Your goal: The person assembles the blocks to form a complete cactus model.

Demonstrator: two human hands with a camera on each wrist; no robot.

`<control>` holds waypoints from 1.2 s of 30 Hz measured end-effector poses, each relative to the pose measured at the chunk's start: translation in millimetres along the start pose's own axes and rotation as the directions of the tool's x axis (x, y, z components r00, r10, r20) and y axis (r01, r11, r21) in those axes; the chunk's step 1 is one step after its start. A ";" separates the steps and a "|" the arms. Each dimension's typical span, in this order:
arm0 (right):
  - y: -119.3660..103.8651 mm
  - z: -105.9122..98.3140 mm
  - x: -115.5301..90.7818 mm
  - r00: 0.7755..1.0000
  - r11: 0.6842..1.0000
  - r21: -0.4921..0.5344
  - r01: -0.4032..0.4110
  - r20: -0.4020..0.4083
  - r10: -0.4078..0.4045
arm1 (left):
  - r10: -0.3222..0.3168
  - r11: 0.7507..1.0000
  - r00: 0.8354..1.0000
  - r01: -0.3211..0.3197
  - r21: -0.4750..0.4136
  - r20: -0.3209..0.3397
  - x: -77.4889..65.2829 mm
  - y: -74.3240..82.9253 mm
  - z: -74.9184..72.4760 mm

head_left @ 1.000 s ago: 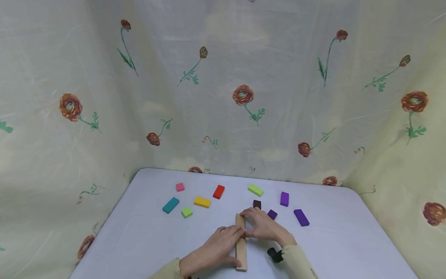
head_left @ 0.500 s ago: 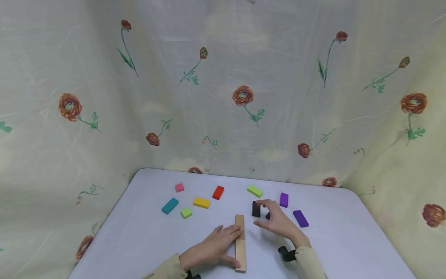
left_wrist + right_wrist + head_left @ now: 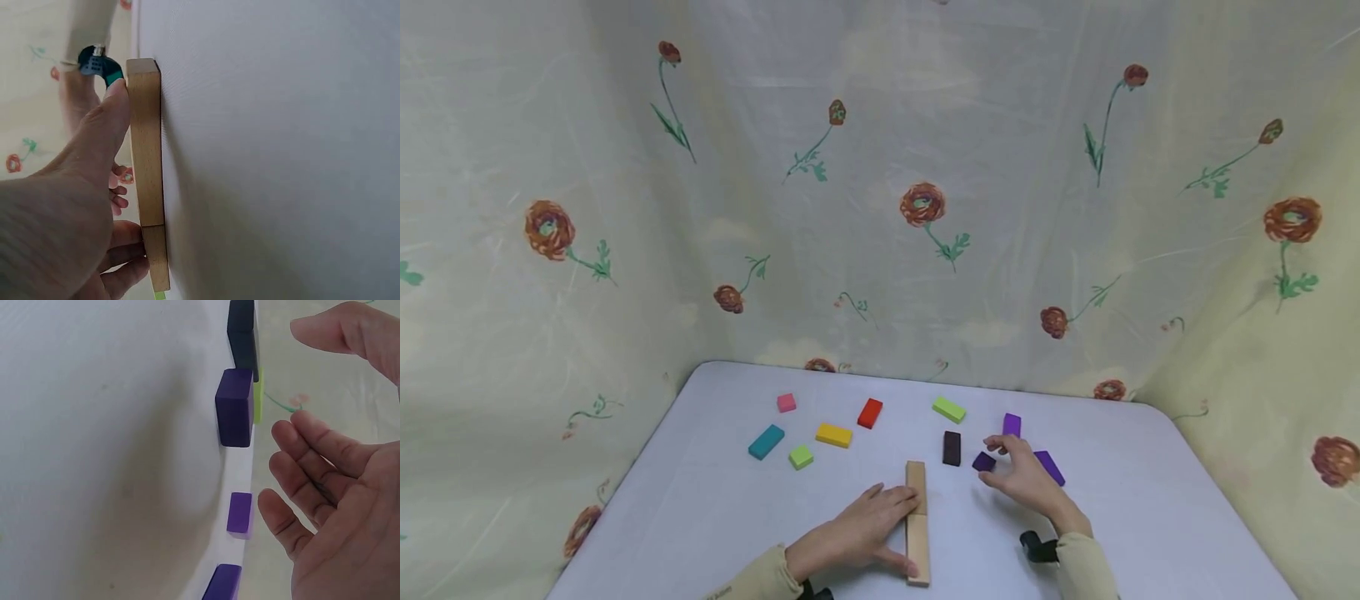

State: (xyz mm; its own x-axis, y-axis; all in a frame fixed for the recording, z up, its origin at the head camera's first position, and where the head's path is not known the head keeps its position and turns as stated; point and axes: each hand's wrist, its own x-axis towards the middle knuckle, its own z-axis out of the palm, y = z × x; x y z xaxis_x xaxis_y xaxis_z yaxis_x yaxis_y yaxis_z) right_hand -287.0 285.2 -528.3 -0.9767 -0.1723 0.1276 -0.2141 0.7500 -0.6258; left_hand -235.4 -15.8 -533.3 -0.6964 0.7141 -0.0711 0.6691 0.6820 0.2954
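Two plain wooden blocks, a nearer one (image 3: pixel 917 550) and a farther one (image 3: pixel 916 477), lie end to end in a line. My left hand (image 3: pixel 868 529) rests on them from the left, thumb on the nearer block and fingertips on the farther one. In the left wrist view the thumb and fingers touch the blocks' upper side. My right hand (image 3: pixel 1028 479) hovers by a small dark purple block (image 3: pixel 983 462), thumb and fingers spread apart around its right side. In the right wrist view a gap shows between this hand and the dark purple block (image 3: pixel 235 409).
A black-brown block (image 3: pixel 952 448) lies left of the dark purple one. Purple blocks (image 3: pixel 1049 468) sit to the right, partly behind the right hand. Light green (image 3: pixel 949 409), red (image 3: pixel 870 413), yellow (image 3: pixel 834 435), teal (image 3: pixel 767 442) and pink (image 3: pixel 786 403) blocks lie farther back.
My right hand has let go of the wooden blocks and moved right, past the black-brown block to the dark purple one. My left hand has stayed on the wooden blocks.
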 end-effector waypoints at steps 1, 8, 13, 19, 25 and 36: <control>1.2 -0.1 0.0 1.000 1.000 0.000 0.002 0.002 -0.002 | 0.000 1.000 1.000 0.000 0.008 0.002 -0.1 0.1 0.6; 4.6 0.9 0.4 1.000 1.000 -0.018 -0.008 0.013 0.009 | -0.038 0.999 0.998 0.038 0.007 0.042 -4.2 3.1 2.0; 7.4 3.7 1.7 1.000 1.000 -0.029 -0.013 0.011 0.013 | -0.033 0.999 0.999 0.033 0.004 0.043 -4.8 0.9 4.2; 14.3 7.2 3.7 0.999 0.999 -0.020 -0.028 -0.015 0.028 | -0.025 1.000 0.999 0.025 -0.011 0.042 -4.0 -1.5 5.4; 17.0 9.5 4.4 0.998 0.998 0.005 -0.056 -0.030 0.056 | -0.021 1.000 0.999 0.021 -0.018 0.044 -3.1 -2.5 6.7; 16.8 12.1 6.0 0.987 0.987 0.022 -0.159 -0.007 0.159 | -0.027 1.000 0.998 0.027 -0.009 0.051 -4.1 -0.4 3.3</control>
State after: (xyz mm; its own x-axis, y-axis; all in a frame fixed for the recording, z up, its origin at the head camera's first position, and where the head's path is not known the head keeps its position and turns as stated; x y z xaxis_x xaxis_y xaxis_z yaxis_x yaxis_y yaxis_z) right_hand -296.3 289.0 -547.3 -0.9984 -0.0461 0.0316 -0.0555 0.7536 -0.6550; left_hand -232.0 -18.5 -536.3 -0.6998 0.7028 -0.1278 0.6474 0.6996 0.3023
